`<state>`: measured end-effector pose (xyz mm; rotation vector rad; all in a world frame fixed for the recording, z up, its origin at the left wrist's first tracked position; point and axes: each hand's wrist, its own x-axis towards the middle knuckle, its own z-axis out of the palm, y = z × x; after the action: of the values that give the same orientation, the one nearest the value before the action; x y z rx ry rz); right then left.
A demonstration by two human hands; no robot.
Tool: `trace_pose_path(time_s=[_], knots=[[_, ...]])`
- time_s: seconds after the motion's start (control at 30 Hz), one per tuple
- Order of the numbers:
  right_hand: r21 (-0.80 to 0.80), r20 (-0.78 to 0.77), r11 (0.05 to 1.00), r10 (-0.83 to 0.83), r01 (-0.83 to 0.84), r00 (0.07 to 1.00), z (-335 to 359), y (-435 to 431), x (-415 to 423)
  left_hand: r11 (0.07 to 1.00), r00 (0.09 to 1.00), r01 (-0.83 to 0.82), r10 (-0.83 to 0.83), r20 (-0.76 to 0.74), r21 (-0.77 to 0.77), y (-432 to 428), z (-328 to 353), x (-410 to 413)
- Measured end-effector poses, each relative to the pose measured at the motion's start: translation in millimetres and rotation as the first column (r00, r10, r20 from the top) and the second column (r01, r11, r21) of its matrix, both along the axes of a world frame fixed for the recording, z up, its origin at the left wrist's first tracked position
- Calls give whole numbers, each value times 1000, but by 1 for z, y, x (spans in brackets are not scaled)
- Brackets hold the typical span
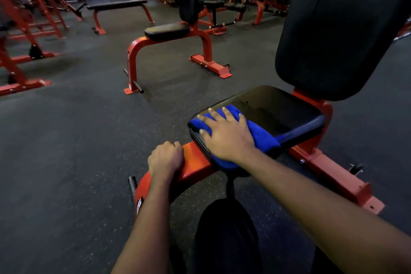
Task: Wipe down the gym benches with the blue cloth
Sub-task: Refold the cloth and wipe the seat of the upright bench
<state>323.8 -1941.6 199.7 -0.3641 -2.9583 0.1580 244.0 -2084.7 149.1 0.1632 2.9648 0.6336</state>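
The blue cloth (263,134) is pressed flat onto the near end of the black seat pad (284,113) by the right hand (226,133), whose fingers are spread straight. Just left of that hand, the red frame (195,162) is gripped by the left hand (165,158), fingers curled over it. Beyond the cloth, the backrest (340,29) is seen upright.

Bare forearms (322,202), black garment (224,240) over leg
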Motion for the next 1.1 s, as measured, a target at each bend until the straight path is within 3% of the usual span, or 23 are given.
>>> trace_pose_path(time_s=[0.1, 0.27, 0.5, 0.73, 1.0, 1.1], knots=[[-50, 101, 998, 33, -28, 994, 4, 5, -12, 1000, 1000, 5, -5, 2, -3, -1, 2, 2], [33, 9, 999, 23, -23, 1000, -8, -4, 27, 1000, 1000, -6, 6, -4, -15, 1, -1, 0], [-123, 189, 992, 13, 11, 982, 11, 23, -68, 1000, 1000, 4, -4, -5, -14, 0, 0, 1], [-31, 54, 999, 25, -23, 998, -3, 26, -3, 1000, 1000, -1, 1, -20, -23, 1, -2, 1], [-79, 196, 994, -53, 69, 979, 13, 58, -79, 1000, 1000, 13, -13, -15, -12, -1, -1, 0], [-92, 164, 994, -37, 52, 986, 10, 56, -66, 1000, 1000, 20, -20, -19, -10, -2, -1, 1]])
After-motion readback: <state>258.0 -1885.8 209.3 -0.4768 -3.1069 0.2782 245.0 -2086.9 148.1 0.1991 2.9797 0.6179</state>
